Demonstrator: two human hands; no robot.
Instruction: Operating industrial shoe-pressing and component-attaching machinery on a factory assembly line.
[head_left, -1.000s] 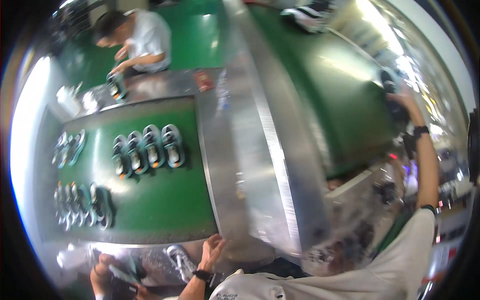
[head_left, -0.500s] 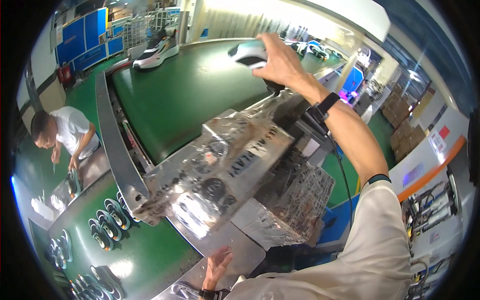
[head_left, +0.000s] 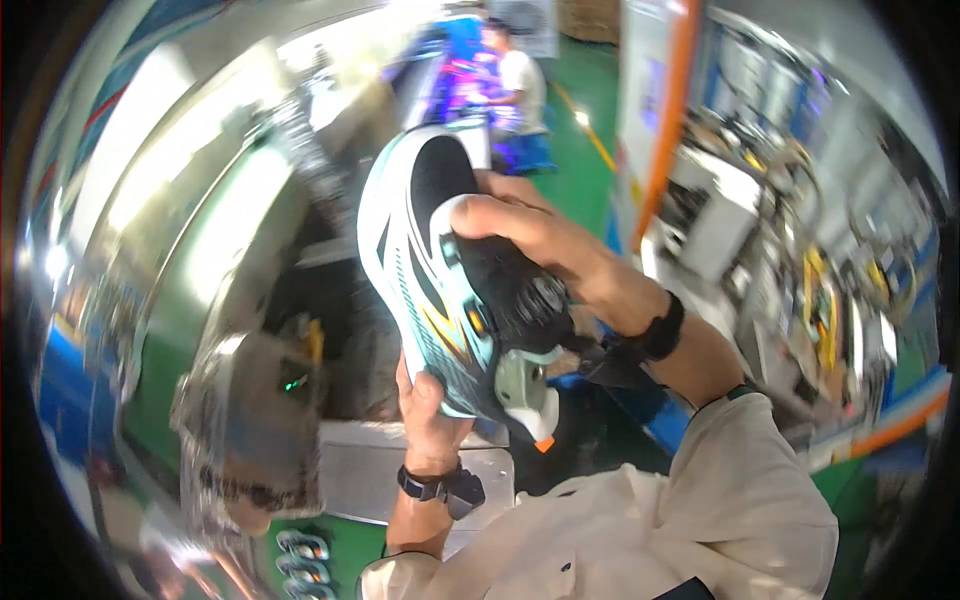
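Note:
I hold a sports shoe (head_left: 440, 270) up in front of me, sole side turned toward the camera. The sole is white and teal with black and yellow patches, and the heel has a pale tab with an orange tip. My right hand (head_left: 540, 250) grips the shoe from the right, fingers wrapped over its upper edge. My left hand (head_left: 425, 410) supports it from below at the heel end. Both wrists carry black bands.
A metal machine housing (head_left: 250, 420) and a green conveyor belt (head_left: 200, 260) lie at the left, blurred by motion. Small shoe soles (head_left: 300, 560) sit on green belt at the bottom. Another person (head_left: 515, 80) stands far back near blue equipment. Racks fill the right side.
My right hand has brought the shoe from the far conveyor up close to my face. My left hand rose from the machine's edge and now holds the shoe's heel. The view swung right.

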